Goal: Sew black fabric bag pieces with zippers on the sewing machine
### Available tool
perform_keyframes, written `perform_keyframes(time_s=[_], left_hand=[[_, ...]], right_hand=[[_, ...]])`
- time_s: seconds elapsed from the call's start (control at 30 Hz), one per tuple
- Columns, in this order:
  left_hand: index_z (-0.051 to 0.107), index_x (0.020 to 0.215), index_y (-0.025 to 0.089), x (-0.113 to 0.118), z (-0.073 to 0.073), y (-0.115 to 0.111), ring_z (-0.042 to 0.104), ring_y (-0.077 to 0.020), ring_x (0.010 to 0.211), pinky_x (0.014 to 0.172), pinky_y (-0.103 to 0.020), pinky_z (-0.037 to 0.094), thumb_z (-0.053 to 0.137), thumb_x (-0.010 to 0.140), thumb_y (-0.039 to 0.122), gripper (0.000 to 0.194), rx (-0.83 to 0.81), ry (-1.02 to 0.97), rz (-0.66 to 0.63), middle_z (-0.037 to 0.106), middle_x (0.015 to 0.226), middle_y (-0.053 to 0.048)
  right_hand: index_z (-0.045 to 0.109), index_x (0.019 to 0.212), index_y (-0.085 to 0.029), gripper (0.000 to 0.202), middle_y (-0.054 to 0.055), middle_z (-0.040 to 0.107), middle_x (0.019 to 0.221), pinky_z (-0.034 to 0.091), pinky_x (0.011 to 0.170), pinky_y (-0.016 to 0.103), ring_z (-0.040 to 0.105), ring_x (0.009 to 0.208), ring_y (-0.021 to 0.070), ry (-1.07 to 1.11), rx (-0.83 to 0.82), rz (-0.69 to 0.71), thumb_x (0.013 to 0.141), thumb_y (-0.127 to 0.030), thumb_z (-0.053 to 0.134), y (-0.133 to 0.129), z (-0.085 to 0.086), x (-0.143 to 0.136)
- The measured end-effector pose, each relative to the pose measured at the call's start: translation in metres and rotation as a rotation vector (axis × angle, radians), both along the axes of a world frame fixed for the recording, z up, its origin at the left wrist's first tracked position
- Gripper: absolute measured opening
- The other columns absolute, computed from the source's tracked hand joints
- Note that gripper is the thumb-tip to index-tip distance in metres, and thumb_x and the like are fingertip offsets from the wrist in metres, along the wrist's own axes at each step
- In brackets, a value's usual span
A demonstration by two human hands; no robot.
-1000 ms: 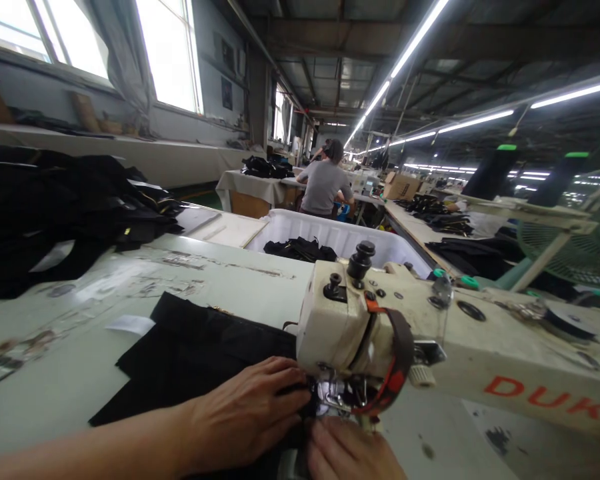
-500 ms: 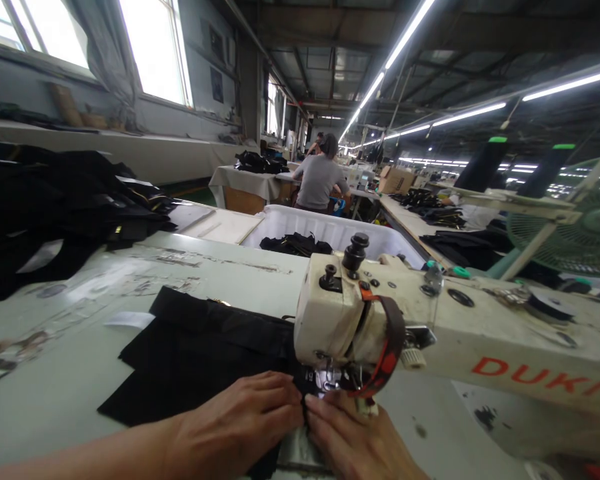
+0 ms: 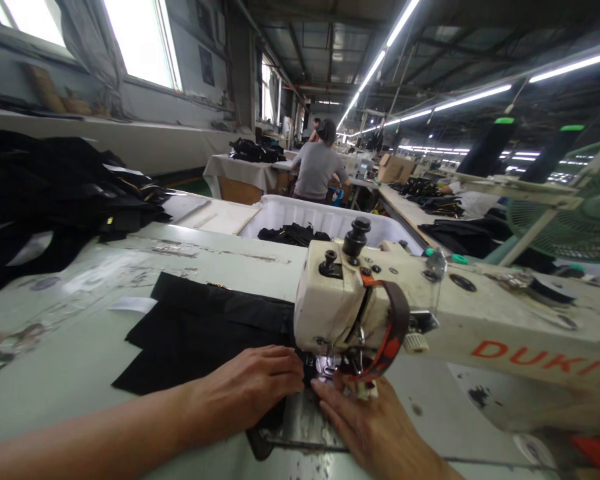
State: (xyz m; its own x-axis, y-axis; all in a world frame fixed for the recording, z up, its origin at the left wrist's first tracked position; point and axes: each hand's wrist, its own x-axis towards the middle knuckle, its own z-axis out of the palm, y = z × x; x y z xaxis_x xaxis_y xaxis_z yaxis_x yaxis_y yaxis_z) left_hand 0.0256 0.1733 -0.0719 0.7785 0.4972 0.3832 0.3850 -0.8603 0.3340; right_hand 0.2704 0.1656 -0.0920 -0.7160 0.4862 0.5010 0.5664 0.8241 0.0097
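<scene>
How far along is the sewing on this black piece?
This piece looks unfinished. Done: no completed seam can be made out. In hand: the black cloth lies at the presser foot, left hand on it, right hand beside the foot. Remaining: probably this seam; whether the black pile and the pieces in the white bin are waiting or finished, I can't tell.

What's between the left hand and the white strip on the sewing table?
Black fabric, spread on the sewing table. In the head view it runs from the left hand to the white strip.
</scene>
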Motion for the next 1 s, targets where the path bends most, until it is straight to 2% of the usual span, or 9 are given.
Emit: perform_keyframes(time_s=[0.13, 0.4, 0.53, 0.67, 0.73, 0.8, 0.9, 0.97, 1.0], left_hand=[[0.062, 0.111, 0.015, -0.001, -0.002, 0.004, 0.065, -0.0194, 0.102, 0.097, -0.030, 0.050, 0.046, 0.096, 0.008, 0.024, -0.010, -0.001, -0.005, 0.070, 0.104, -0.009], [0.064, 0.106, 0.017, -0.003, -0.001, 0.019, 0.066, -0.0179, 0.099, 0.089, -0.026, 0.051, 0.045, 0.096, 0.007, 0.023, -0.032, -0.042, 0.033, 0.070, 0.108, -0.008], [0.065, 0.101, 0.018, -0.004, -0.001, 0.022, 0.066, -0.0184, 0.098, 0.088, -0.026, 0.050, 0.044, 0.096, 0.006, 0.025, -0.054, -0.099, 0.029, 0.071, 0.103, -0.008], [0.065, 0.108, 0.019, -0.007, -0.004, 0.022, 0.065, -0.0185, 0.096, 0.091, -0.027, 0.050, 0.043, 0.098, 0.011, 0.025, -0.042, -0.088, 0.059, 0.071, 0.103, -0.007], [0.064, 0.112, 0.020, -0.014, -0.004, 0.025, 0.061, -0.0202, 0.106, 0.100, -0.032, 0.046, 0.042, 0.099, 0.013, 0.026, -0.007, -0.085, 0.123, 0.068, 0.111, -0.008], [0.062, 0.119, 0.021, -0.026, -0.002, 0.032, 0.051, -0.0243, 0.124, 0.112, -0.043, 0.035, 0.045, 0.098, 0.018, 0.027, 0.034, -0.022, 0.241, 0.060, 0.129, -0.010], [0.049, 0.137, 0.029, -0.046, 0.004, 0.039, 0.032, -0.0305, 0.141, 0.116, -0.057, 0.021, 0.053, 0.096, 0.032, 0.041, 0.038, 0.258, 0.474, 0.040, 0.151, -0.008], [0.042, 0.144, 0.032, -0.051, 0.008, 0.033, 0.031, -0.0333, 0.142, 0.112, -0.059, 0.026, 0.052, 0.096, 0.041, 0.050, 0.018, 0.420, 0.578, 0.037, 0.154, -0.009], [0.040, 0.145, 0.029, -0.050, 0.010, 0.026, 0.034, -0.0359, 0.140, 0.108, -0.060, 0.032, 0.051, 0.097, 0.043, 0.052, 0.014, 0.472, 0.615, 0.039, 0.152, -0.014]], right_hand=[[0.065, 0.113, -0.019, 0.022, 0.007, 0.073, 0.097, 0.052, 0.085, 0.036, 0.067, 0.091, 0.0207, 0.037, 0.054, 0.037, 0.095, -0.019, 0.051, 0.003, 0.000, -0.008], [0.065, 0.116, -0.021, 0.026, 0.006, 0.073, 0.099, 0.056, 0.076, 0.035, 0.069, 0.087, 0.0217, 0.000, 0.105, -0.029, 0.095, -0.019, 0.049, 0.008, -0.022, -0.009], [0.063, 0.122, -0.024, 0.027, 0.007, 0.071, 0.110, 0.057, 0.082, 0.036, 0.069, 0.095, 0.0233, -0.074, 0.066, -0.038, 0.096, -0.026, 0.052, 0.007, -0.019, -0.002], [0.064, 0.117, -0.022, 0.026, 0.008, 0.072, 0.105, 0.057, 0.080, 0.035, 0.069, 0.090, 0.0222, -0.024, 0.027, 0.000, 0.099, -0.024, 0.046, 0.009, -0.012, -0.002], [0.065, 0.114, -0.021, 0.025, 0.007, 0.072, 0.101, 0.057, 0.079, 0.034, 0.069, 0.087, 0.0221, 0.017, 0.009, 0.003, 0.099, -0.024, 0.045, 0.008, -0.008, -0.004], [0.066, 0.111, -0.021, 0.026, 0.006, 0.073, 0.097, 0.056, 0.078, 0.034, 0.069, 0.084, 0.0218, 0.056, 0.006, 0.011, 0.100, -0.023, 0.043, 0.006, -0.005, -0.006], [0.066, 0.108, -0.020, 0.025, 0.006, 0.072, 0.093, 0.055, 0.076, 0.034, 0.068, 0.082, 0.0218, 0.090, 0.016, 0.015, 0.101, -0.024, 0.042, 0.003, -0.005, -0.007], [0.066, 0.106, -0.020, 0.023, 0.006, 0.072, 0.091, 0.054, 0.077, 0.036, 0.067, 0.081, 0.0225, 0.088, 0.015, 0.002, 0.101, -0.025, 0.043, 0.001, -0.007, -0.006], [0.066, 0.104, -0.020, 0.022, 0.005, 0.071, 0.089, 0.053, 0.077, 0.037, 0.067, 0.080, 0.0227, 0.074, 0.009, -0.006, 0.100, -0.025, 0.044, 0.000, -0.008, -0.006]])
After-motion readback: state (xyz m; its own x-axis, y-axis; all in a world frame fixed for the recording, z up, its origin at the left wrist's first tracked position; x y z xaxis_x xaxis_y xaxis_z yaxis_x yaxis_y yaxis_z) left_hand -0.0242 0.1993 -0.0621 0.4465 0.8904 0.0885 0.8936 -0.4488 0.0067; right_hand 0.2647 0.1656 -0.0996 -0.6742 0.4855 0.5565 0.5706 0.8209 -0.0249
